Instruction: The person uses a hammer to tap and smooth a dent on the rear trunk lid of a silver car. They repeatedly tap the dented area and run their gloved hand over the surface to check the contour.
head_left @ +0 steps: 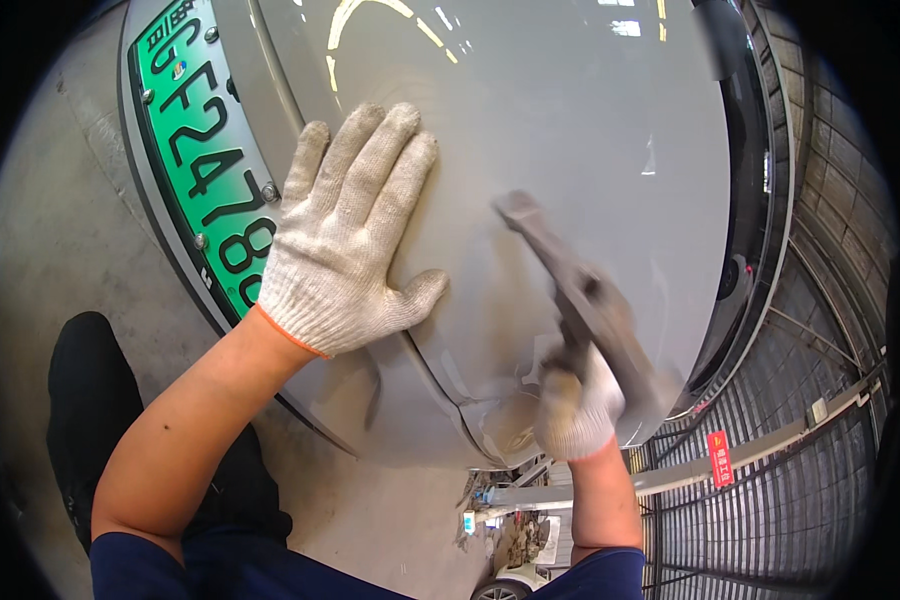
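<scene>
My left hand (345, 235), in a whitish knitted glove with an orange cuff edge, lies flat on the glossy grey car panel (530, 90). Its fingers are stretched out and the thumb stands apart, beside the green licence plate (195, 140). Lower right, my right hand (580, 405), gloved too, is closed round a long grey-black hand tool (580, 285) with a narrow front end. Motion smears the tool, so I cannot tell its exact kind. Its front end points up and left over the panel; whether it touches the surface I cannot tell.
A seam (430, 370) runs between the body panels near my left wrist. Dark glass (750, 230) edges the car on the right. Beyond it are a corrugated wall (750, 510), a metal beam (660, 480) and a red sign (720, 458). Concrete floor (60, 240) lies at the left.
</scene>
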The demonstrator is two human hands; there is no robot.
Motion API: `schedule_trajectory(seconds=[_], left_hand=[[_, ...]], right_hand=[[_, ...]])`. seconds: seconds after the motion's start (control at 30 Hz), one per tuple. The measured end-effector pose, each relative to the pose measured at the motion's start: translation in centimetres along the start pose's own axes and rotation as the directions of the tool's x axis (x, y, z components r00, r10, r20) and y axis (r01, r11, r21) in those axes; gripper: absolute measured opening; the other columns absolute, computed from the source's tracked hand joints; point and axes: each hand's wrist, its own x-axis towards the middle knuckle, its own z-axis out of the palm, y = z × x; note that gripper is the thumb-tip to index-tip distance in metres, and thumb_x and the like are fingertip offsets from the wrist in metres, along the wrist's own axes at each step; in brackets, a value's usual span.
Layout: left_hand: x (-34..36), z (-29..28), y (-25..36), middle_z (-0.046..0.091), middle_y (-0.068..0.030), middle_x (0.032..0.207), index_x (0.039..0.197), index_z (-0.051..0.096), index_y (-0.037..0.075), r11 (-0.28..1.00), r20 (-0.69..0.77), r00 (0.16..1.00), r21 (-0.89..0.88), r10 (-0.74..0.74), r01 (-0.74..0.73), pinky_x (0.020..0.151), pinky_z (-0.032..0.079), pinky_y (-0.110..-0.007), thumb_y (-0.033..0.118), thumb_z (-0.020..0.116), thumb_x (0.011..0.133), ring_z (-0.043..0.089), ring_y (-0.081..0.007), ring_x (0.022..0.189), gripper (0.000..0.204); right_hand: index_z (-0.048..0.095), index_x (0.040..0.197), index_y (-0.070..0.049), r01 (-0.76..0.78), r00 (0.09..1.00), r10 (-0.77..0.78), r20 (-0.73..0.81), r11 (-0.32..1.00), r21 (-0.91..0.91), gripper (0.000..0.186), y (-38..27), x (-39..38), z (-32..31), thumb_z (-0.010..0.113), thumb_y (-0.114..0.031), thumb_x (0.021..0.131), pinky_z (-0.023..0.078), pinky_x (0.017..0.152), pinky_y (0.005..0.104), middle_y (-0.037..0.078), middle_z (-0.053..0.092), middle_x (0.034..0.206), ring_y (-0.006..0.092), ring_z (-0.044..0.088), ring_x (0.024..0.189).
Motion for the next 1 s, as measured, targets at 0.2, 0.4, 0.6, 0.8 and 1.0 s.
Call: schedule_trajectory(seconds=[0.2, 0.4, 0.6, 0.8, 1.0], left_hand=[[-0.2, 0.1, 0.2, 0.046, -0.0219, 0.178, 0.169, 0.052, 0.005, 1.0, 0.005, 1.0, -0.01, -0.005, 0.005, 0.138, 0.026, -0.066, 0.041, 0.087, 0.071, 0.04, -0.0473, 0.167, 0.11], [-0.2, 0.1, 0.2, 0.046, -0.0234, 0.177, 0.17, 0.05, 0.005, 1.0, 0.005, 1.0, -0.012, -0.001, 0.001, 0.138, 0.024, -0.065, 0.04, 0.087, 0.07, 0.04, -0.0482, 0.166, 0.112], [0.1, 0.0, 0.3, 0.044, -0.0247, 0.178, 0.171, 0.048, 0.003, 0.998, 0.036, 0.999, 0.055, 0.015, -0.017, 0.137, 0.025, -0.067, 0.041, 0.085, 0.073, 0.039, -0.0498, 0.166, 0.111], [0.4, -0.2, 0.4, 0.038, -0.0253, 0.182, 0.174, 0.043, 0.002, 0.992, 0.066, 0.997, 0.122, 0.033, -0.041, 0.139, 0.018, -0.066, 0.042, 0.081, 0.079, 0.031, -0.0514, 0.17, 0.11], [1.4, -0.1, 3.0, 0.044, -0.0277, 0.178, 0.169, 0.049, -0.004, 0.959, 0.202, 0.969, 0.211, 0.144, -0.187, 0.14, 0.017, -0.065, 0.033, 0.074, 0.085, 0.036, -0.0515, 0.168, 0.096]], right_hand=[[0.071, 0.126, -0.004, 0.149, 0.982, -0.152, -0.11, 0.988, -0.033, 0.031, 0.1, 0.1, 1.3, 0.076, -0.011, 0.096, 0.063, 0.072, 0.0478, 0.02, 0.077, 0.096, 0.0462, 0.075, 0.08], [0.066, 0.123, -0.003, 0.21, 0.971, -0.205, -0.125, 0.977, 0.025, 0.027, -1.1, 0.5, 1.2, 0.077, -0.017, 0.102, 0.061, 0.07, 0.0501, 0.022, 0.073, 0.088, 0.0497, 0.072, 0.078], [0.063, 0.12, -0.005, 0.148, 0.985, -0.146, -0.098, 0.989, 0.019, 0.024, -1.6, -0.2, 1.4, 0.075, -0.02, 0.107, 0.058, 0.067, 0.0531, 0.024, 0.073, 0.087, 0.0508, 0.073, 0.078], [0.068, 0.127, -0.003, 0.132, 0.988, -0.096, -0.12, 0.928, 0.347, 0.027, -1.4, -7.3, 7.0, 0.075, -0.019, 0.106, 0.063, 0.069, 0.0462, 0.02, 0.078, 0.102, 0.0409, 0.079, 0.083], [0.07, 0.122, -0.004, -0.068, 0.937, 0.338, -0.089, 0.426, 0.902, 0.024, -4.5, -19.7, 22.7, 0.074, -0.015, 0.1, 0.059, 0.065, 0.0353, 0.011, 0.077, 0.1, 0.0194, 0.074, 0.078]])
